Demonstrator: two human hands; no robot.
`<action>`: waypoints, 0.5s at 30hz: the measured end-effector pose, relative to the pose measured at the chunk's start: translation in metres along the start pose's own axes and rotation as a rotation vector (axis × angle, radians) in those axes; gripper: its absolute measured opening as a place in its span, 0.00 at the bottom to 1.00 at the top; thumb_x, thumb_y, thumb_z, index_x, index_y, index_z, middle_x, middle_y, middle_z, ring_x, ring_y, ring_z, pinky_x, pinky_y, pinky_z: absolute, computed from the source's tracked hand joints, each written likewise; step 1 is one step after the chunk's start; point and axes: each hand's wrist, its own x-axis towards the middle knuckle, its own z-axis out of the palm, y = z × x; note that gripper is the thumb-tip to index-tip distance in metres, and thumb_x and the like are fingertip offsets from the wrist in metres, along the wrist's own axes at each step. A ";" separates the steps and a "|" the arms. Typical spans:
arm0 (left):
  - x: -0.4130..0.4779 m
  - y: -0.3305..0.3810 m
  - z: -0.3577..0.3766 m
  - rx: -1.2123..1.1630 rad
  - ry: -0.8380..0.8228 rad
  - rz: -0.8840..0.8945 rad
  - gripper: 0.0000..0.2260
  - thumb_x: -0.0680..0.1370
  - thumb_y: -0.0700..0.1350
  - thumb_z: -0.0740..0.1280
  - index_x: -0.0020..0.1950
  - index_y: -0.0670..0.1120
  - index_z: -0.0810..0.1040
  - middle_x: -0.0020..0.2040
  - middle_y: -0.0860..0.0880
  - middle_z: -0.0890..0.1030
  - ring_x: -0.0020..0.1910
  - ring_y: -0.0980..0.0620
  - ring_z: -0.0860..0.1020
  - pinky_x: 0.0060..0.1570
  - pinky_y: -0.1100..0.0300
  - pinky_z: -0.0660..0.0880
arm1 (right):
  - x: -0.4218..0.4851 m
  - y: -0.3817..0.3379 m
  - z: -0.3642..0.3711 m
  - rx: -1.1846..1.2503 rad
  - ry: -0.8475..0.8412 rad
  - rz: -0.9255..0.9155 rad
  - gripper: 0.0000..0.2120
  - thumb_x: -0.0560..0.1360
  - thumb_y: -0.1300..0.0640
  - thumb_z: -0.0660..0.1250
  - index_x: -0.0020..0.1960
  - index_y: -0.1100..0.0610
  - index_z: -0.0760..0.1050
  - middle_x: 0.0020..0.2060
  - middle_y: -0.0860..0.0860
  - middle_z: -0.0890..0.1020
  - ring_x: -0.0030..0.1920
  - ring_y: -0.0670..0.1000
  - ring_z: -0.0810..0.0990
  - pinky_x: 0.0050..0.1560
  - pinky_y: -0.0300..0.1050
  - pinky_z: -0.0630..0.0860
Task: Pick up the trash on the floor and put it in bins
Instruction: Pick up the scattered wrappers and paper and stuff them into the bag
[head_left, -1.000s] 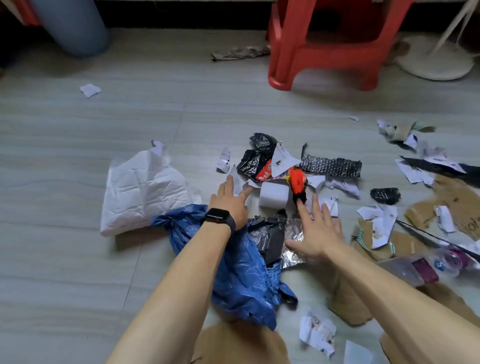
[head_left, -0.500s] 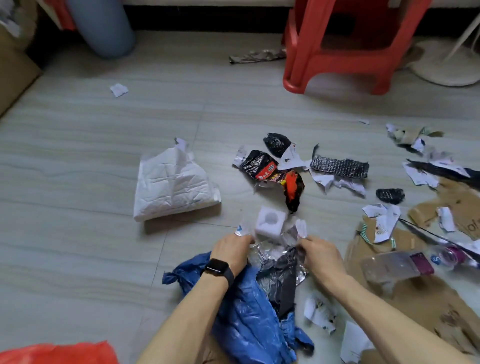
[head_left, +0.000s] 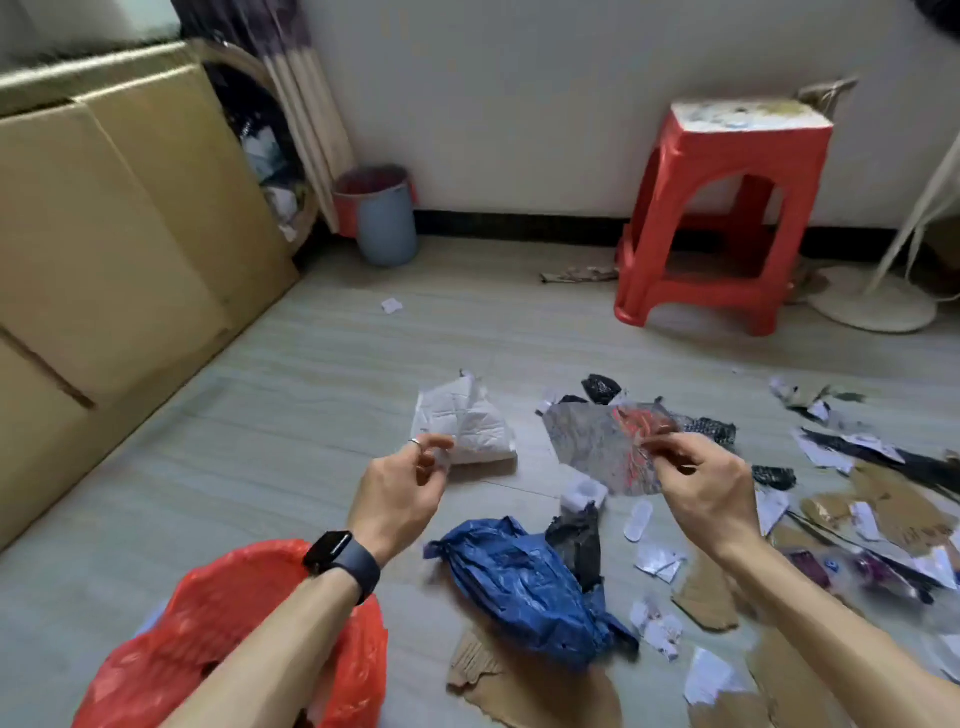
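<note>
My right hand (head_left: 698, 486) is raised above the floor and pinches a crumpled silver foil wrapper (head_left: 592, 447) with red print at its upper right corner. My left hand (head_left: 402, 486), with a ring and a dark watch, pinches a small pale scrap (head_left: 442, 459) between thumb and fingers. A red plastic bag (head_left: 228, 644) lining a bin sits under my left forearm at the bottom left. On the floor between my arms lie a blue plastic bag (head_left: 524, 577), a black bag (head_left: 576, 538) and a small white box (head_left: 584, 492).
Crumpled white paper (head_left: 467, 423) lies beyond my left hand. Paper scraps, black wrappers and cardboard pieces (head_left: 883, 512) cover the floor on the right. Large cardboard boxes (head_left: 114, 249) stand on the left; a blue bin (head_left: 387, 218), red stool (head_left: 727, 218) and fan base (head_left: 872, 301) line the wall.
Both hands have lifted off the floor, the right with the foil wrapper and the left with a scrap. The view has tilted up, bringing the wall and the red bag into sight.
</note>
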 end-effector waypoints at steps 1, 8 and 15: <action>-0.011 0.003 -0.024 0.001 0.055 -0.004 0.05 0.78 0.51 0.67 0.53 0.58 0.79 0.37 0.58 0.82 0.37 0.62 0.81 0.43 0.59 0.78 | 0.001 -0.025 -0.006 0.010 0.009 -0.069 0.10 0.73 0.67 0.72 0.50 0.55 0.85 0.45 0.47 0.86 0.43 0.44 0.83 0.47 0.23 0.73; -0.097 -0.030 -0.151 0.064 0.191 -0.178 0.13 0.78 0.52 0.67 0.61 0.54 0.75 0.42 0.57 0.84 0.44 0.57 0.83 0.48 0.59 0.77 | -0.012 -0.182 0.007 0.125 -0.232 -0.323 0.09 0.72 0.62 0.73 0.49 0.52 0.85 0.45 0.46 0.87 0.40 0.42 0.84 0.46 0.38 0.82; -0.180 -0.102 -0.195 0.059 0.108 -0.444 0.09 0.76 0.50 0.69 0.55 0.52 0.79 0.46 0.55 0.83 0.47 0.57 0.82 0.54 0.58 0.77 | -0.062 -0.290 0.044 0.255 -0.430 -0.411 0.11 0.71 0.64 0.73 0.46 0.49 0.85 0.41 0.43 0.86 0.37 0.42 0.83 0.42 0.39 0.82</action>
